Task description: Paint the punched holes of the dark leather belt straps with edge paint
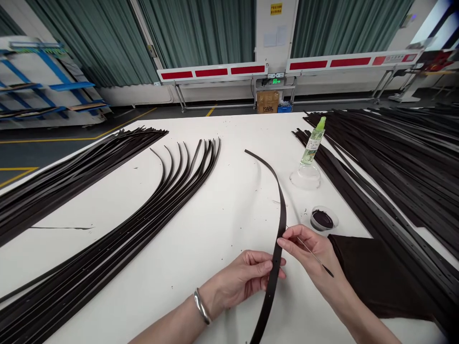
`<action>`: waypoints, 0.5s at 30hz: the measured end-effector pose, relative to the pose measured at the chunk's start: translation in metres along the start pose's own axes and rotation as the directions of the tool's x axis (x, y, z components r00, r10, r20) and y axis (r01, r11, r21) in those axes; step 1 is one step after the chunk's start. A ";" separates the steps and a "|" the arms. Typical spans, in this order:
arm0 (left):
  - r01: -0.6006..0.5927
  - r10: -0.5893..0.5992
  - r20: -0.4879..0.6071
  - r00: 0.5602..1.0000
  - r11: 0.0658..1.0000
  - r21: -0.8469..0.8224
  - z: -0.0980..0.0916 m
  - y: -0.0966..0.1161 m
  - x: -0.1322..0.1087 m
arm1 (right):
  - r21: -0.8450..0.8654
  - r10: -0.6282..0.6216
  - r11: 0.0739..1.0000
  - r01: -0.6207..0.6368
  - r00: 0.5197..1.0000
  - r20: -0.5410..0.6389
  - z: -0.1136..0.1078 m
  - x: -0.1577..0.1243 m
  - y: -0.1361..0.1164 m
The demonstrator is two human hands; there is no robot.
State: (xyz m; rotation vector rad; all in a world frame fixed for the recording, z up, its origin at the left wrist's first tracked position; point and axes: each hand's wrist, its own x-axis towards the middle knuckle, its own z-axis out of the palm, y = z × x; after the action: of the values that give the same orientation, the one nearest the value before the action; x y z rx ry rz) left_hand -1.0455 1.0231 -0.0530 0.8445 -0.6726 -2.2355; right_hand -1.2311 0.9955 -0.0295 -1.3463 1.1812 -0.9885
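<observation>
A long dark brown strap (281, 200), dotted with small holes, curves up over the white table. My left hand (253, 272) is closed around the strap, thumb on its near face and fingertips showing past its right edge. My right hand (308, 246) pinches a thin metal rod (309, 248) with a dark end, its fingertips at the strap's right edge just above my left hand. Whether the rod's other end touches the strap is hidden. Near my right hand sits a small clear dish (323, 219) of dark paste or liquid. Beneath my right forearm lies a folded dark cloth (376, 277).
Several dark straps (168, 200) lie fanned on the left, with a larger bundle (89, 167) beyond. More straps (390, 157) cover the right side. A green-capped spray bottle (312, 143) stands on an upturned clear cup (304, 176) on the white table (201, 243).
</observation>
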 end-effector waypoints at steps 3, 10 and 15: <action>0.015 -0.015 -0.014 1.000 0.998 -0.061 -0.002 -0.003 0.003 | -0.110 -0.033 0.993 0.037 0.999 0.043 -0.012 -0.006 -0.002; -0.052 0.030 -0.190 0.981 0.992 -0.111 -0.005 0.002 0.006 | -0.184 -0.109 0.982 0.048 0.935 -0.338 -0.083 -0.006 -0.003; 0.003 -0.040 -0.351 0.935 0.995 -0.104 -0.009 0.011 0.009 | -0.309 -0.122 0.950 0.034 0.955 -0.272 -0.114 0.026 -0.011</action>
State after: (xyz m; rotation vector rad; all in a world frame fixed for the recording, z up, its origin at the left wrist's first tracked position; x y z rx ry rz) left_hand -1.0396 1.0071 -0.0552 1.1672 -0.3762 -2.0410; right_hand -1.3365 0.9492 -0.0061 -1.5334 1.5587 -1.1227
